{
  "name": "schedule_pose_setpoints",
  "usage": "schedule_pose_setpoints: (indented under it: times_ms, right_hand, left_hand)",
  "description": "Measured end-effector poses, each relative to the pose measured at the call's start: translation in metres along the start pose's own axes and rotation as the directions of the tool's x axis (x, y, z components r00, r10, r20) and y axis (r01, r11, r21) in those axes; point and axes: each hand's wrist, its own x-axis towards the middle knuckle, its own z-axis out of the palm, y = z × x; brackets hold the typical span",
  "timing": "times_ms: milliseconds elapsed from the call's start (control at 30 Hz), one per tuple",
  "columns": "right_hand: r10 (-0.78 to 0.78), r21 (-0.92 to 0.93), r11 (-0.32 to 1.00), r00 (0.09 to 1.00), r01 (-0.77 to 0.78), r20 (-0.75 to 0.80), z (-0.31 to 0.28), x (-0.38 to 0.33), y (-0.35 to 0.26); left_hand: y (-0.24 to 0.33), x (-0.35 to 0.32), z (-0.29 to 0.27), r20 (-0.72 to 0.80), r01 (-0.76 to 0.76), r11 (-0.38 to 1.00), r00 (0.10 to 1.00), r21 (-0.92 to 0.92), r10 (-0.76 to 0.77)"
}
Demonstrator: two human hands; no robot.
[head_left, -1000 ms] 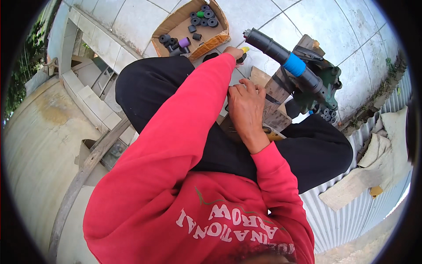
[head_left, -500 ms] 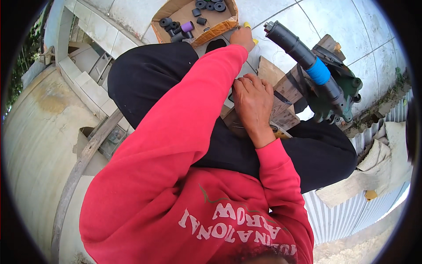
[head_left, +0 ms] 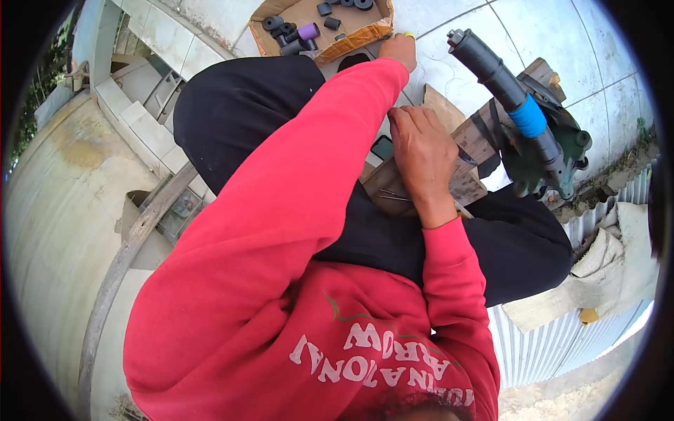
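Beside the cardboard box (head_left: pixel 354 38) of black parts, my left hand (head_left: pixel 399 50) pinches a small yellow piece (head_left: pixel 409 34); my right hand (head_left: pixel 425 158) rests loosely curled, palm down, on the wooden block (head_left: pixel 477 137).

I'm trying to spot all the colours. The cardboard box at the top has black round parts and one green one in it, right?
Not quite. The head view shows the cardboard box holding black round parts and one purple part, not a green one. The left hand reaches out beside the box, and the right hand rests on the wooden board.
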Motion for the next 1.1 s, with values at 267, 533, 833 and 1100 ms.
schedule_pose_setpoints:
  times_ms: [267, 533, 833, 1100]
  right_hand:
    - [-0.047, -0.036, 0.998, 0.999, 0.047, 0.000, 0.002, 0.006, -0.009]
    - [-0.031, -0.059, 0.998, 0.999, 0.031, -0.010, 0.004, 0.002, -0.002]
    - [-0.044, -0.062, 0.997, 0.999, 0.044, 0.003, 0.004, 0.004, -0.006]
    - [-0.041, -0.075, 0.996, 0.999, 0.042, 0.004, 0.003, 0.006, -0.007]
  left_hand:
    - [-0.019, -0.001, 0.005, -0.170, 0.007, 1.000, 0.985, -0.019, -0.010]
    - [-0.001, -0.009, -0.016, 0.017, -0.082, 0.997, 0.996, 0.002, 0.082]
    - [-0.002, -0.010, -0.016, -0.133, -0.096, 0.995, 0.987, -0.041, 0.089]
    - [-0.001, -0.019, -0.023, -0.057, -0.198, 0.979, 0.978, 0.036, 0.200]
